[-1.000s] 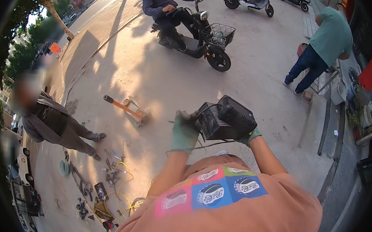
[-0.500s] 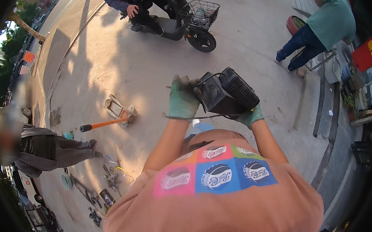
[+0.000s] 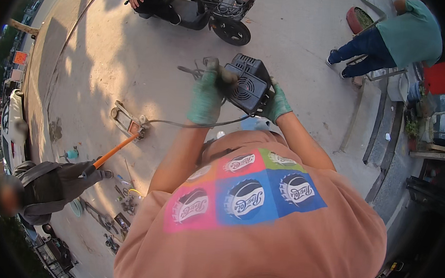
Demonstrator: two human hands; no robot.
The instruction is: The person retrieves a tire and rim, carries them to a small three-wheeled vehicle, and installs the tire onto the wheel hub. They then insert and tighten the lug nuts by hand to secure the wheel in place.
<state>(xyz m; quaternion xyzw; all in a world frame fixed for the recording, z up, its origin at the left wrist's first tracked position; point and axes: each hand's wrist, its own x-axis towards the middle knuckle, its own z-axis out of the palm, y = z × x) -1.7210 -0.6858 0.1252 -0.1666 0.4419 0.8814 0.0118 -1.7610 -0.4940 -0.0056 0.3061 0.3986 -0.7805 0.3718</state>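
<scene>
I see bright, low daylight across the pavement (image 3: pixel 291 35), warm where it falls and cut by long soft shadows. The fisheye bends straight edges near the rim, and a black vignette rings the frame. The centre is sharp; the far left edge smears soft.

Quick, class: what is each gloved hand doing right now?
Left hand: closed on the near end of the black vented box, where its cable leaves.
Right hand: gripping the box's far side.
</scene>
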